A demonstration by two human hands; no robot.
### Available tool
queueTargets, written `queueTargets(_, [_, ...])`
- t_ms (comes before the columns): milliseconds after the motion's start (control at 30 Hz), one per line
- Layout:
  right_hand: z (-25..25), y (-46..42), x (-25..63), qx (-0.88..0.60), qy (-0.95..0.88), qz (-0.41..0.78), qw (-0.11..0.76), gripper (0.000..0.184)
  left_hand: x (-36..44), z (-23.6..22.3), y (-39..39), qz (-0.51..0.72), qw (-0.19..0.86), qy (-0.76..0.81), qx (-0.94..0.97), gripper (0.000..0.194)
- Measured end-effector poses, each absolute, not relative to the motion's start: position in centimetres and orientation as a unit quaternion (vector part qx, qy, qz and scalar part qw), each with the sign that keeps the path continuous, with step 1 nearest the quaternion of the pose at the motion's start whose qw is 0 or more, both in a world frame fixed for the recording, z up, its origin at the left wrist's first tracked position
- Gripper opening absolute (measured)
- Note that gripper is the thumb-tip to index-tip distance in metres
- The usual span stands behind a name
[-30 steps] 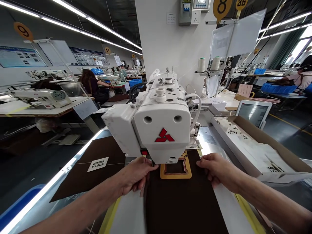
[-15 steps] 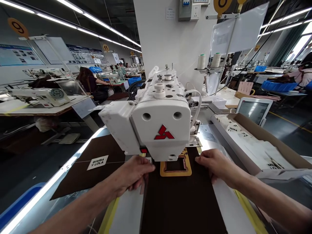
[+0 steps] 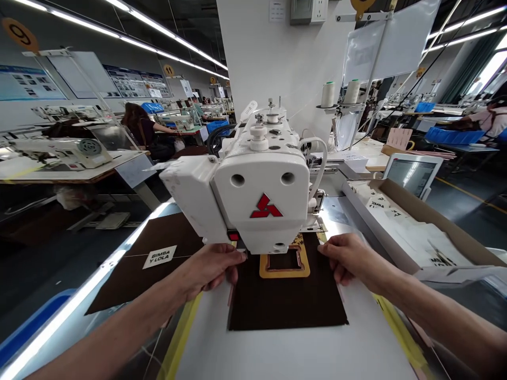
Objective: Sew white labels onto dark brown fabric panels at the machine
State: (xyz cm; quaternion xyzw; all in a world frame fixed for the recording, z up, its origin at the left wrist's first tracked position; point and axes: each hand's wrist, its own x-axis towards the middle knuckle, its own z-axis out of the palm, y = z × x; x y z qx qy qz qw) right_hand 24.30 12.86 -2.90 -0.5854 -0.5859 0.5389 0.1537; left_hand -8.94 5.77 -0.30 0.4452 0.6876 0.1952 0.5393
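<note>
In the head view, the brown panel (image 3: 285, 306) has slid farther under the sewing machine (image 3: 261, 182), apparently feeding more cloth beneath; its near edge now shows. Flanking the machine, left hand (image 3: 222, 265) and right hand (image 3: 344, 258) pinch its side edges.

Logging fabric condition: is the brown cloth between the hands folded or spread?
Spread flat: the brown cloth lies smooth with both near corners showing. The machine head hides its far part; any fold there cannot be told.
</note>
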Motion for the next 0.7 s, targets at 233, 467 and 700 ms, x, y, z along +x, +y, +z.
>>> queueTargets(233, [-3.3, 12.6, 25.1, -0.579, -0.645, 0.483, 0.126, 0.032, -8.9, -0.5, 5.4, 0.155, 0.536, 0.679, 0.477, 0.048])
queueTargets(467, [-3.4, 14.3, 24.6, -0.57, -0.718, 0.366, 0.157, 0.031, -9.6, -1.0, 6.2, 0.176, 0.394, 0.709, 0.558, 0.044])
queueTargets(700, [-3.0, 8.0, 27.0, -0.435, -0.845, 0.2, 0.238, 0.032, -9.6, -1.8, 0.7, 0.239, 0.137, 0.642, 0.715, 0.035])
